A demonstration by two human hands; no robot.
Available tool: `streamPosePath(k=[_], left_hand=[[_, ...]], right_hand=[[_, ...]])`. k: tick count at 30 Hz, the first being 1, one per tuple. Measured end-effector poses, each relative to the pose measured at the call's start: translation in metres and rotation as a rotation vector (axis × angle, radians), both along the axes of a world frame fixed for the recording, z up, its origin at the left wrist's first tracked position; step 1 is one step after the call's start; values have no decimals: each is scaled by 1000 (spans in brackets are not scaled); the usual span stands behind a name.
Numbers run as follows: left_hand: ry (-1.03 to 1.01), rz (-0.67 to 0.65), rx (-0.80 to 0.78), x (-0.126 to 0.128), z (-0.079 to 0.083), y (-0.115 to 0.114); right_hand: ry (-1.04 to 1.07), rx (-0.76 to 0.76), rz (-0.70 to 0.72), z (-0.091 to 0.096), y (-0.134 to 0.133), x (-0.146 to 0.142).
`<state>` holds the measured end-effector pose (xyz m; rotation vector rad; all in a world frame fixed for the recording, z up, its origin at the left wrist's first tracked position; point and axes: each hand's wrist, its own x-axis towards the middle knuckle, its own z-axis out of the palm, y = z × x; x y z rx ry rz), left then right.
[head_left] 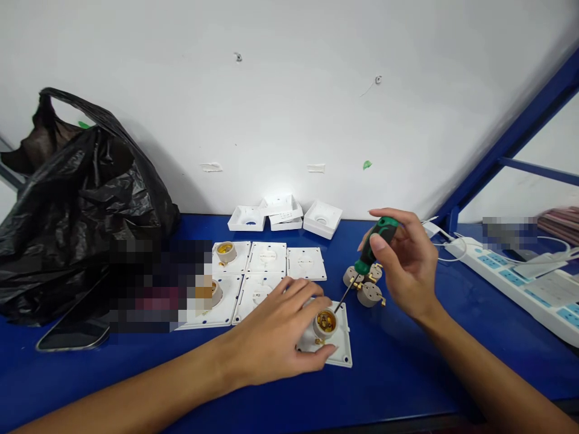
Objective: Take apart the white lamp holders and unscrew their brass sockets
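My left hand [275,328] rests on a white square plate [340,348] on the blue table, its thumb and fingers pinched around the beige lamp socket [325,322] standing on that plate. My right hand [404,262] grips a green-handled screwdriver [368,256] and holds it slanted, with the thin shaft running down toward the socket's brass inside. Three loose beige socket parts [368,286] with brass tabs lie just behind the plate, under the screwdriver.
Several more white plates [266,259] lie in rows to the left, two with sockets on them. White covers [283,214] sit by the wall. A black plastic bag [76,205] and a phone [75,331] are at the left, a power strip [520,283] at the right.
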<state>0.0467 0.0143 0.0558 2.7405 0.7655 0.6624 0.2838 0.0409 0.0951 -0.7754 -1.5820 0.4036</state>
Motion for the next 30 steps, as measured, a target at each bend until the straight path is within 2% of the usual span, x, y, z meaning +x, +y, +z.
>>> streamPosePath(k=[4,9,18,24,27,30], left_hand=[[22,18,-36,5,-4,-3],[19,17,13,5,-5,-2],[8,-12,35,4,-7,1],[15,-22,22,3,-6,0],[12,-23,14,3,-7,0],[-2,-14,21,3,-8,1]], right_hand=[[-135,10,58,-7,-6,-4],[-311,131,72,-12,-13,-8],[-378,302,-125,-8,-17,-13],[-394,344,-149,-8,-20,-15],[-388,308,-48,-5,-22,-14],[-397,61,216,4,-21,-7]])
